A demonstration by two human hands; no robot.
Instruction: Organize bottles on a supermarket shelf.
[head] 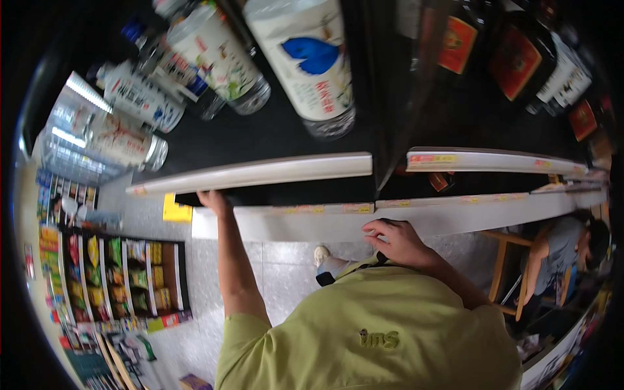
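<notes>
My left hand (214, 201) reaches in under the white front strip (273, 168) of a black shelf (204, 146), at its left end. The fingertips are hidden behind that strip, so I cannot tell what they touch. Bent before my chest, my right hand (397, 241) has its thumb and forefinger apart and shows nothing in its grasp. It is close to the white panel (292, 226) below the lower price strip (358, 208). On the shelf above stand clear bottles with white labels, among them a large one (317, 73) with a blue motif and another bottle (219, 63) to its left.
Dark bottles (521, 58) with red labels stand right of a black divider (390, 122). At far right a person (555, 253) in grey sits by a wooden chair (497, 273). A snack rack (122, 278) stands left on the grey tiled floor (209, 273); another person (92, 214) is beyond.
</notes>
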